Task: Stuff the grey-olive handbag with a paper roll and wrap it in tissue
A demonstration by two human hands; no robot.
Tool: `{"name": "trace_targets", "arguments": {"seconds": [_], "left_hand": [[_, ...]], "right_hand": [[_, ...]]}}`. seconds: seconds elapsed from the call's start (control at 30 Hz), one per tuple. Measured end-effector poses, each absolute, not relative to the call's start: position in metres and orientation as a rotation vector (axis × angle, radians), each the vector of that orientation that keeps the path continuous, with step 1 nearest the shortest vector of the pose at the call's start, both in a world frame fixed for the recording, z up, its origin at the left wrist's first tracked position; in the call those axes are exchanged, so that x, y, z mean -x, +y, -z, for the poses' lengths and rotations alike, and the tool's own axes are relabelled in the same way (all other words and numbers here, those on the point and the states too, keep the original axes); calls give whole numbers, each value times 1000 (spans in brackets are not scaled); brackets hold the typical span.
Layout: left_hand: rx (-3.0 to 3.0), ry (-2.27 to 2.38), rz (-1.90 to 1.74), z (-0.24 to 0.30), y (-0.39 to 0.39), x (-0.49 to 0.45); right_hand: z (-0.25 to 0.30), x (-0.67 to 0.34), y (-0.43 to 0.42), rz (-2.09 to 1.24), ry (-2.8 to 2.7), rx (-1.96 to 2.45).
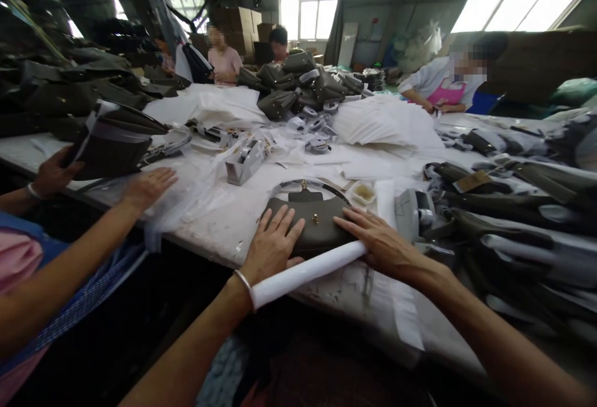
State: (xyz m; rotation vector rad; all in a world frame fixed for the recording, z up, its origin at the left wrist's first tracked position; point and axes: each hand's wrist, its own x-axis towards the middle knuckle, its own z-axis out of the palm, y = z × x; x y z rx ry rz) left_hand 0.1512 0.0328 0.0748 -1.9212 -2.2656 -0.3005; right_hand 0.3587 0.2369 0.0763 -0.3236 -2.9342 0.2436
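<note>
Pressing a dark handbag (321, 233) down on the white table (219, 227), close to mid-view, gold clasp (315, 218) up. Laying left hand (270, 244) on its 8 o'clock side, fingers spread, grasping nothing. Resting right hand (377, 237) on its 3 o'clock side, fingers straight, unclenched. Seeing white roll (303, 275) at bag's 6 o'clock, slanting from left wrist to right palm; can't tell contact under that palm. Also noting, from bag: tape dispenser (245, 161) at 10 o'clock, small dish (364, 194) at 2, paper stack (387, 122) at 1, co-worker's hand (150, 188) at 9–10. Judging step as steadying or smoothing bag. For next move, probably calls for light, even palm pressure, plus minding roll near table edge.
</note>
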Motion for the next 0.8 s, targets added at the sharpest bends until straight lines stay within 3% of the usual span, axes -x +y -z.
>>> {"name": "trace_targets", "arguments": {"seconds": [0.17,0.37,0.53,0.8], "left_hand": [[1904,-2333,359,-55,55,-153],[1820,-2274,405,-13,54,-164],[1880,-2203,253,-18,41,-168],[1877,-2298,182,-24,22,-155]], "right_hand": [[-79,-337,220,38,-3003,230],[-44,-335,216,200,-2881,316],[-22,-344,212,185,-2736,256],[-31,-346,217,128,-2730,205]]}}
